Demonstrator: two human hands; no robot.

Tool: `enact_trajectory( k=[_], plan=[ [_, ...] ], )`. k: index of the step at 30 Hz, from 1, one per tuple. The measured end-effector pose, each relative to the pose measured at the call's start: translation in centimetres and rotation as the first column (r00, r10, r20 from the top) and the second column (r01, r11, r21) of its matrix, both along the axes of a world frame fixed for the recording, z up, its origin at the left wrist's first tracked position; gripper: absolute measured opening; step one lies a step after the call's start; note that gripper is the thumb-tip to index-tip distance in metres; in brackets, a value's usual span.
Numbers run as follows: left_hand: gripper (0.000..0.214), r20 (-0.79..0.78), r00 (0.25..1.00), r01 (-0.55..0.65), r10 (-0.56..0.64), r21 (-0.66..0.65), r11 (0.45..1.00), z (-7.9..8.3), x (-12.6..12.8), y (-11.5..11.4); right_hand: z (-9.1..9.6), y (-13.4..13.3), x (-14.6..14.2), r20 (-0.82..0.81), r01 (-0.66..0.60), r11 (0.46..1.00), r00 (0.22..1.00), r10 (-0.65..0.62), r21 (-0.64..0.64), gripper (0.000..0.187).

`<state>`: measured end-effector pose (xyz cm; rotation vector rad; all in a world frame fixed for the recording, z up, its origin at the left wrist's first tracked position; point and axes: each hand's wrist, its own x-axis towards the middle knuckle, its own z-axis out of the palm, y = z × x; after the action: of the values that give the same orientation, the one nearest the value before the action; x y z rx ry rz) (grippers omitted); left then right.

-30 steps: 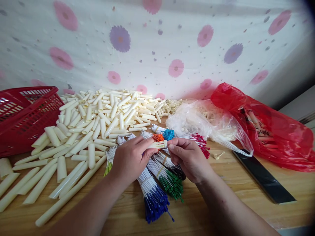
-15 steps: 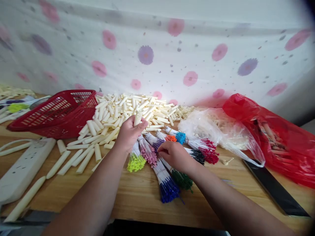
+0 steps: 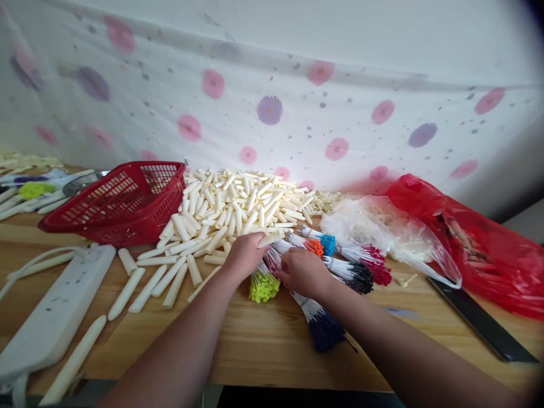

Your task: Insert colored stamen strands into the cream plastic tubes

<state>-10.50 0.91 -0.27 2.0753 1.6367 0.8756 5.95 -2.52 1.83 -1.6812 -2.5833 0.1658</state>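
My left hand is closed round a short cream tube, which lies tilted and points to the right. Just right of it, my right hand is bent over the bundles of thin white sticks with coloured tips, its fingers pinched together. What they hold, if anything, is hidden. Around the hands lie a yellow-tipped bundle, a dark blue-tipped bundle, an orange-tipped bundle, a light blue-tipped bundle, a black-tipped bundle and a crimson-tipped bundle. Pink tips are partly covered by the right hand.
A heap of cream tubes lies behind the hands. At left stand a red basket and a white power strip. To the right are a clear plastic bag, a red plastic bag and a black flat bar.
The tube in my left hand has gone from upright to tilted rightward, toward the right hand. My hands are closer together. The view has shifted left, so the table things appear further right.
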Motion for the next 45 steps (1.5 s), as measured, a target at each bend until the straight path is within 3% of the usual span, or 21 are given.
enact_trajectory(
  k=[9, 13, 15, 16, 18, 19, 21, 23, 26, 30, 32, 34, 37, 42, 45],
  plan=[
    [0.017, -0.053, 0.998, 0.047, -0.041, 0.103, 0.994, 0.4, 0.6, -1.8, -0.8, -1.3, -0.7, -0.113, 0.2, 0.979, 0.973, -0.203, -0.037, 0.013],
    [0.014, 0.149, 0.988, -0.007, -0.046, 0.341, 0.94, 0.6, 0.2, -2.6, 0.0, -1.7, 0.2, -0.244, 0.164, 0.985, 0.954, -0.171, -0.047, 0.007],
    [0.012, 0.31, 0.951, -0.147, 0.004, 0.44, 0.886, 0.6, -0.1, -2.7, 0.4, -2.0, 1.3, -0.312, 0.151, 0.988, 0.937, -0.155, -0.037, 0.009],
    [0.012, 0.382, 0.923, -0.217, 0.041, 0.43, 0.877, 0.6, -0.2, -2.7, 0.5, -2.2, 1.9, -0.354, 0.151, 0.988, 0.922, -0.156, -0.04, 0.011],
    [0.016, 0.507, 0.859, -0.277, 0.071, 0.344, 0.897, 0.6, -0.1, -2.9, 0.5, -2.7, 3.2, -0.525, 0.142, 0.982, 0.831, -0.186, -0.123, 0.012],
    [0.02, 0.548, 0.835, -0.248, 0.061, 0.275, 0.929, 0.6, 0.2, -3.0, 0.5, -3.0, 3.7, -0.638, 0.119, 0.974, 0.739, -0.215, -0.191, 0.012],
    [0.027, 0.604, 0.796, -0.091, 0.019, 0.089, 0.992, 0.6, 1.1, -3.7, 0.2, -3.6, 4.5, -0.821, 0.026, 0.951, 0.498, -0.279, -0.308, 0.012],
    [0.033, 0.642, 0.766, 0.127, -0.032, -0.102, 0.987, 0.5, 2.4, -4.7, -0.2, -4.1, 4.9, -0.884, -0.055, 0.936, 0.352, -0.308, -0.347, 0.014],
    [0.027, 0.687, 0.718, 0.289, -0.108, -0.153, 0.945, 0.8, 4.4, -6.2, -0.4, -4.5, 5.1, -0.907, -0.132, 0.934, 0.315, -0.278, -0.332, 0.015],
    [0.021, 0.709, 0.701, 0.251, -0.08, -0.14, 0.958, 2.4, 6.6, -6.3, -0.1, -4.3, 6.2, -0.934, -0.2, 0.929, 0.244, -0.262, -0.313, 0.015],
    [0.024, 0.777, 0.629, 0.213, 0.035, -0.215, 0.953, 3.3, 7.6, -5.6, 0.2, -3.7, 7.2, -0.957, -0.235, 0.936, 0.19, -0.219, -0.261, 0.015],
    [0.027, 0.851, 0.52, 0.218, 0.076, -0.218, 0.951, 3.9, 8.5, -4.8, 0.3, -3.1, 8.2, -0.983, -0.236, 0.959, 0.133, -0.127, -0.156, 0.019],
    [0.03, 0.9, 0.434, 0.295, 0.05, -0.194, 0.935, 3.7, 9.6, -4.3, -0.1, -2.1, 9.1, -0.991, -0.208, 0.978, 0.129, 0.019, -0.008, 0.018],
    [0.031, 0.919, 0.387, 0.334, 0.071, -0.212, 0.918, 1.8, 10.2, -4.6, -1.4, -1.0, 9.5, -0.923, -0.171, 0.956, 0.267, 0.277, 0.237, 0.012],
    [0.03, 0.919, 0.382, 0.342, 0.094, -0.235, 0.91, 1.4, 10.1, -4.7, -1.8, -0.9, 9.5, -0.854, -0.127, 0.925, 0.356, 0.379, 0.357, 0.012]
  ],
)
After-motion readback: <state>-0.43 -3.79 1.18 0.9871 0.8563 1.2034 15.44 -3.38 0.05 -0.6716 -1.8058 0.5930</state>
